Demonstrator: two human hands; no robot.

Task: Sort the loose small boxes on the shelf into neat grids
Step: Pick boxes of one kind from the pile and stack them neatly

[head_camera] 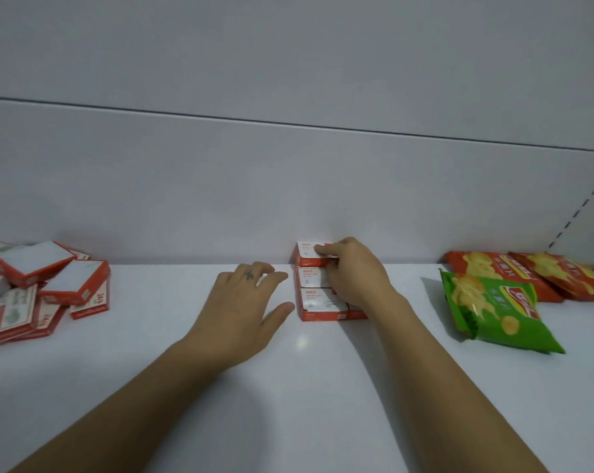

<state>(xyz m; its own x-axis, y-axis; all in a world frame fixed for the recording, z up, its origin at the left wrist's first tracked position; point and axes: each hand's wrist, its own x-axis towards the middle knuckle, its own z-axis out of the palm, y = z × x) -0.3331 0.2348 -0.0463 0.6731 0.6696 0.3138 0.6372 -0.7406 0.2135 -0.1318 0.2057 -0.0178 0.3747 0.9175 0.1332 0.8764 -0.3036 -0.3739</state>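
Note:
A neat block of small red-and-white boxes [317, 303] stands mid-shelf, running back to the wall. My right hand [353, 271] lies over the block's right side. Its fingers are curled on the rearmost box [307, 254], the index tip on that box's top, and the thumb is hidden. Just left of the block, my left hand [244, 302] rests on the white shelf [288, 387] with its fingers spread. It holds nothing, and its thumb nearly touches the front box. Several loose boxes [50, 285] lie jumbled at the far left.
A green chip bag [493, 315] lies to the right of the block, with two red chip bags [534, 271] behind it near the wall. The white back wall rises directly behind the boxes. A slotted shelf upright [582, 213] shows at the far right.

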